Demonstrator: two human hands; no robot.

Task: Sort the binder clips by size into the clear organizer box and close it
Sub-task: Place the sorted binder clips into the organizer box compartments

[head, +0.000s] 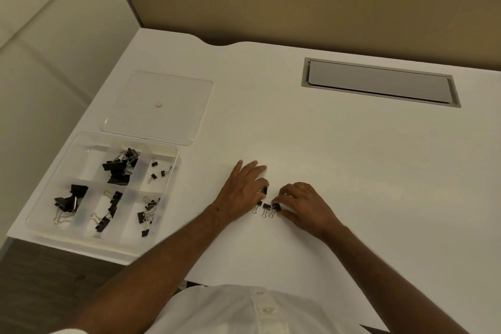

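On the white desk (325,144), small black binder clips (267,206), both hands' grips pinching them.

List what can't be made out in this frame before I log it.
- Head view: how many loose binder clips remain on the desk; the left hand and right hand cover part of the cluster.
- Each hand's grip: fingers hide the contact.
- Exact clip counts in the organizer box: clips overlap, frosted dividers blur them.
- Small mark on the lid: too small to identify.
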